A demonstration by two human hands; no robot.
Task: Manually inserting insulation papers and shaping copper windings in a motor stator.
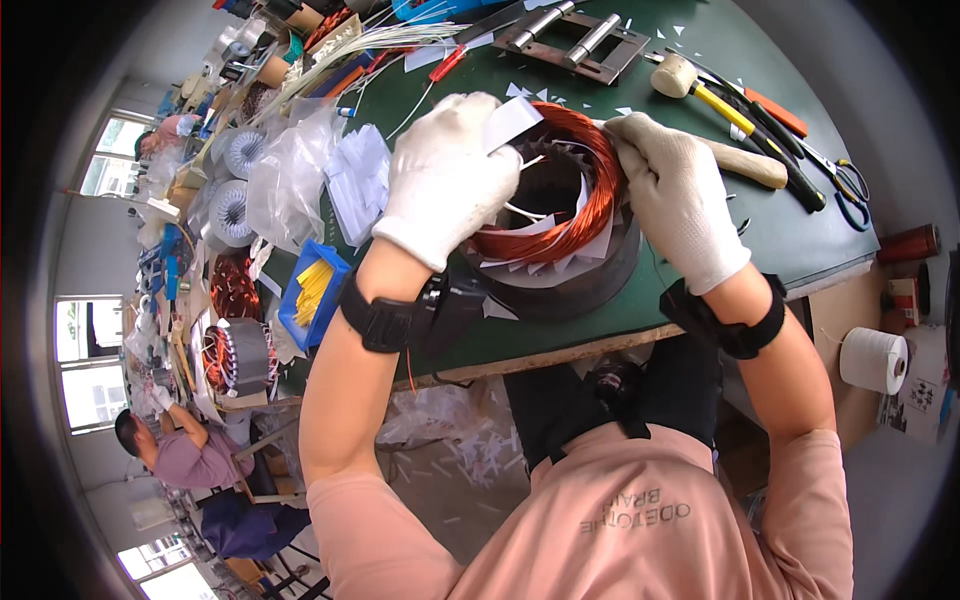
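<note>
A motor stator lies on the green table in front of me, with a ring of copper windings (603, 190) on top of its dark core (570, 290). White paper pieces stick out around the windings, and thin white leads show in the bore. My left hand (450, 165), in a white glove, is at the stator's left side, closed on a white paper piece (514, 122) above the windings. At the right edge of the windings is my gloved right hand (680, 195), its fingers pressed together; whatever they pinch is hidden.
Right of the stator lie a mallet (674, 76), a wooden handle (750, 165) and scissors (850, 190). A metal fixture (580, 45) is at the back. Left are stacked white paper (358, 180), a plastic bag (290, 185) and a blue tray (335, 263). Another person (195, 455) sits far left.
</note>
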